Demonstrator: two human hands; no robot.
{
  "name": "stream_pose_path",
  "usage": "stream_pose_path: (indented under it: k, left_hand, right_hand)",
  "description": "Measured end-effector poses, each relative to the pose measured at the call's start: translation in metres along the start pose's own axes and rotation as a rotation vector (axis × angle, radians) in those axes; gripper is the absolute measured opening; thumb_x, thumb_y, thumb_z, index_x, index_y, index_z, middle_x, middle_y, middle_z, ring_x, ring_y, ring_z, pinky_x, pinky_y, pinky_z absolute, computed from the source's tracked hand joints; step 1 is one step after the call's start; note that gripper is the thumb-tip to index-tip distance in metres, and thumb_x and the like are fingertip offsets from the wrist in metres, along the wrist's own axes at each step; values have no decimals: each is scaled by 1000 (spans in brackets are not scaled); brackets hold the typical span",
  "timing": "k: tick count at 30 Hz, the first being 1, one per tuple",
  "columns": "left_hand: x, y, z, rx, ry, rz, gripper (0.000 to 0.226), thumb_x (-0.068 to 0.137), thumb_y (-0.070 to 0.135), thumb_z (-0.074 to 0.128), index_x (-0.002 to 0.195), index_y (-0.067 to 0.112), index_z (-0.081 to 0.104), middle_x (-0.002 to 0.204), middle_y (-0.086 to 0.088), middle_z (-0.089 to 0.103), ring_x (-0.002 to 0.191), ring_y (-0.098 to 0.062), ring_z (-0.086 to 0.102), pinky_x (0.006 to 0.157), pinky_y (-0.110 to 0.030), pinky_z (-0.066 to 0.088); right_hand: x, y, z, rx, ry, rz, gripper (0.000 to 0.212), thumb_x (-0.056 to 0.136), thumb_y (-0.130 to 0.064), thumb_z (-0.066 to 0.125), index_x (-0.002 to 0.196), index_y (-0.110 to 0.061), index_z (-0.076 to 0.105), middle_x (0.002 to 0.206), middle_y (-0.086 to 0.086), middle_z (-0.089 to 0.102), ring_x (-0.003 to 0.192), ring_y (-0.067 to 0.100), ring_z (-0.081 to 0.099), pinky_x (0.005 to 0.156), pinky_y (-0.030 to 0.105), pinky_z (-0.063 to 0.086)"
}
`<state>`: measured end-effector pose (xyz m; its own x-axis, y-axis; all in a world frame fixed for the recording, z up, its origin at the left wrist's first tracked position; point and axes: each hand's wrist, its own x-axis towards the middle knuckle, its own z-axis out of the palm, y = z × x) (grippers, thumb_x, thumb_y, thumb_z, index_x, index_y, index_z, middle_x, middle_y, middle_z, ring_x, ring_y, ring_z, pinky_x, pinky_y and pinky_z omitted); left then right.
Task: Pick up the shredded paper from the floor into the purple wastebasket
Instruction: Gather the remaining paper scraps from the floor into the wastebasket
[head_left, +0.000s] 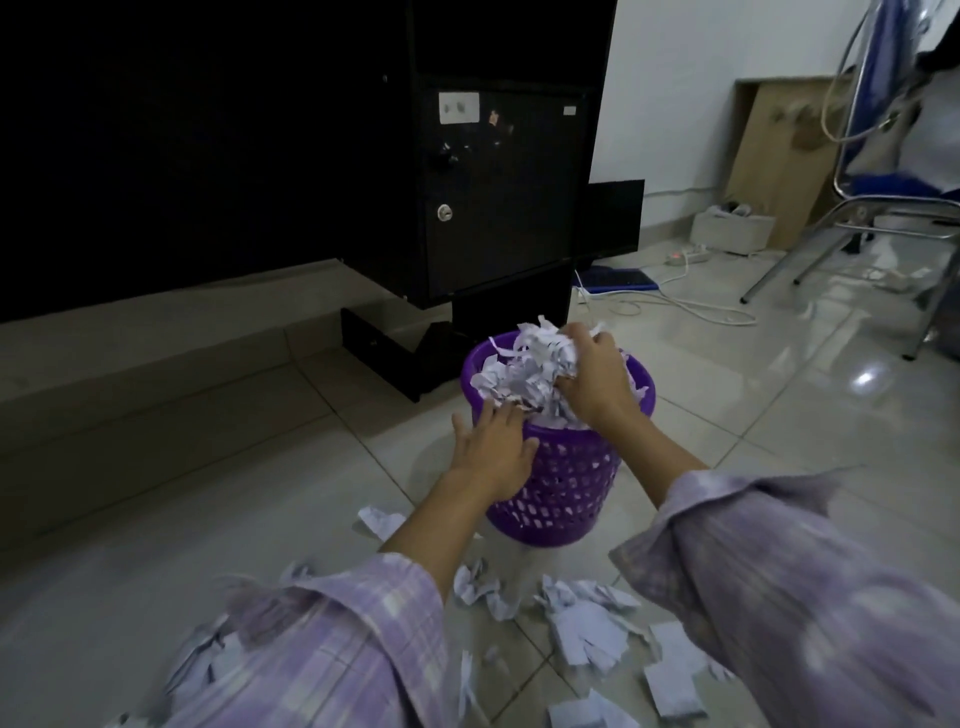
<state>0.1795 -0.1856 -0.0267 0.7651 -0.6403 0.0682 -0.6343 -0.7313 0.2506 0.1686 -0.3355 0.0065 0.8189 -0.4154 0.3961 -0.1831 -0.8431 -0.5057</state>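
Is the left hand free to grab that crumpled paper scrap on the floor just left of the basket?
Probably yes: the left hand only rests at the wastebasket rim, and the scrap lies uncovered below its forearm.

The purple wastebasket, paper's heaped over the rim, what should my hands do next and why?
Probably press the heap down. Your right hand grips a wad of shredded paper above the purple wastebasket, your left hand rests at its rim, and more scraps lie on the floor.

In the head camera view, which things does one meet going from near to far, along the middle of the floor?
Shredded paper on the floor → purple wastebasket → black cabinet.
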Motion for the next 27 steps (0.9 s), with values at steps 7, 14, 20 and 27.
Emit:
stream_pose_path:
  k: [7, 14, 20, 27]
  left_hand:
    - [-7, -6, 12, 119, -28, 17, 70, 101, 44, 29, 153, 13, -6, 161, -1, -6, 149, -22, -8, 116, -57, 4]
    - [-7, -5, 12, 113, -26, 28, 78, 97, 49, 34, 152, 15, -8, 161, 0, -7, 148, -23, -9, 116, -56, 4]
    - [-8, -4, 14, 108, -34, 8, 86, 93, 48, 43, 152, 15, -11, 161, 0, -10, 148, -23, -12, 116, -55, 6]
    - [-9, -3, 14, 79, -24, 12, 87, 92, 45, 47, 152, 16, -10, 161, 0, -10, 148, -23, -13, 118, -53, 10]
  right_hand:
    - [7, 21, 36, -192, -149, -164, 54, 80, 7, 60, 129, -13, 49, 115, 19, 47, 108, 36, 48, 81, 39, 43]
    - [18, 23, 29, -248, -514, -91, 54, 88, -17, 61, 139, -15, 41, 134, 19, 43, 125, 34, 40, 100, 38, 39]
    - [18, 8, 9, 97, -903, 228, 44, 94, -38, 40, 122, -9, 56, 123, 28, 56, 119, 47, 50, 107, 47, 36]
    - [30, 8, 6, -248, -928, 147, 42, 102, -35, 37, 134, -12, 52, 119, 9, 60, 108, 23, 58, 99, 32, 43]
